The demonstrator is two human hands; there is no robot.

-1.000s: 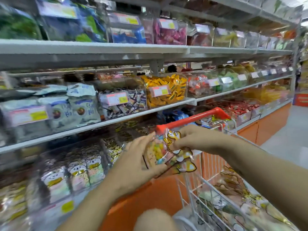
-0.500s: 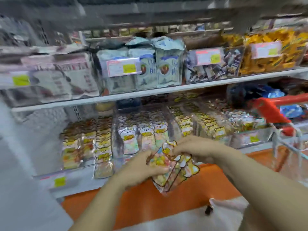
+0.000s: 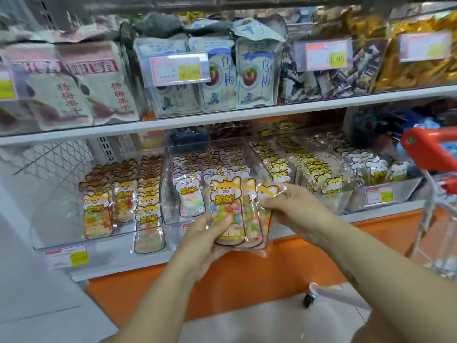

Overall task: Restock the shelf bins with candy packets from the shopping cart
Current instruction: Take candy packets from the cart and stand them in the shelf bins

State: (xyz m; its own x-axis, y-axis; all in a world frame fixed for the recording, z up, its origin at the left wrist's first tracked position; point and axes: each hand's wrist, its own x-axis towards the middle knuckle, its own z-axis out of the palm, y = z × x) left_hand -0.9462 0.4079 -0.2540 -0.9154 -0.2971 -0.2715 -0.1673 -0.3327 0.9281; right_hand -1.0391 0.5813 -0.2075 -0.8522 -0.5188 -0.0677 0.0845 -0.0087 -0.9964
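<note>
In the head view, the person is now facing the low shelf (image 3: pixel 222 120). A second ago they were looking down the aisle, with the shopping cart (image 3: pixel 425 147) right under their arms. Now only the cart's red handle is showing, far over on the right.

The candy packets (image 3: pixel 226 206) have come along too. They were bunched up over the cart before. Now they are standing up in a small fan just in front of the middle bin (image 3: pixel 170 184), with the fox faces looking at us.

The left hand (image 3: pixel 207 236) is gripping the bottom of the bunch, with its thumb pressing on the front packet. The right hand (image 3: pixel 296 206) is pinching the top corner of the packet on the right side, as if it is peeling one off.

So the carrying part looks done, and the putting-in part is starting. None of the held packets is in a bin yet. The middle bin is holding white bear packets, which are not the same. The left bin (image 3: pixel 37 238) is holding orange fox packets with bright sweets, and those look like the best match, I think.
</note>
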